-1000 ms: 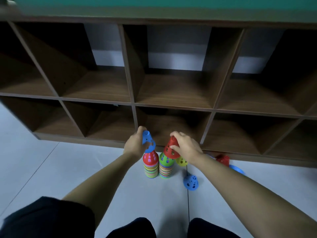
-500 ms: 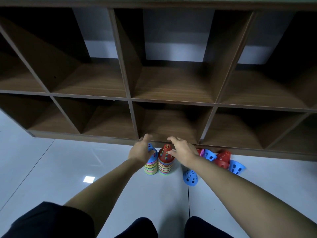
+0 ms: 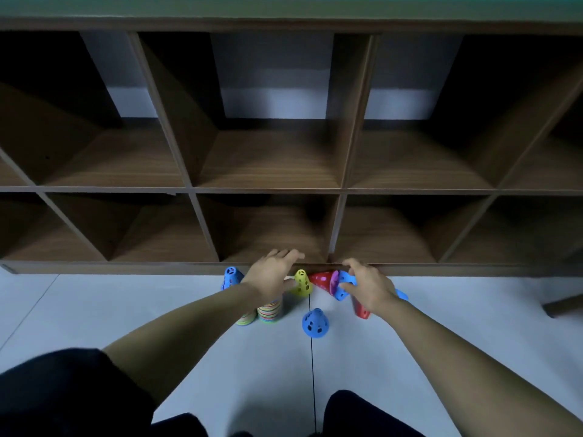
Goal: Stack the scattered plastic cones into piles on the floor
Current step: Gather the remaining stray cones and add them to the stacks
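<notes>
Two striped piles of cones stand on the floor. The left pile is topped by a blue cone; the right pile is largely hidden by my left forearm. My left hand reaches over it with straight fingers, its thumb beside an upright yellow cone. A red cone lies on its side next to a purple cone. My right hand grips a blue cone there, above another red cone. A loose blue cone stands nearer to me.
A brown wooden cubby shelf rises right behind the cones, its base rail at floor level. One more blue cone peeks out behind my right wrist. Pale floor tiles spread left and right. My dark-clothed knees are at the bottom.
Both hands have let go of the cones they set on the piles and moved right. The left hand now nears the yellow cone; the right has taken hold of a blue cone.
</notes>
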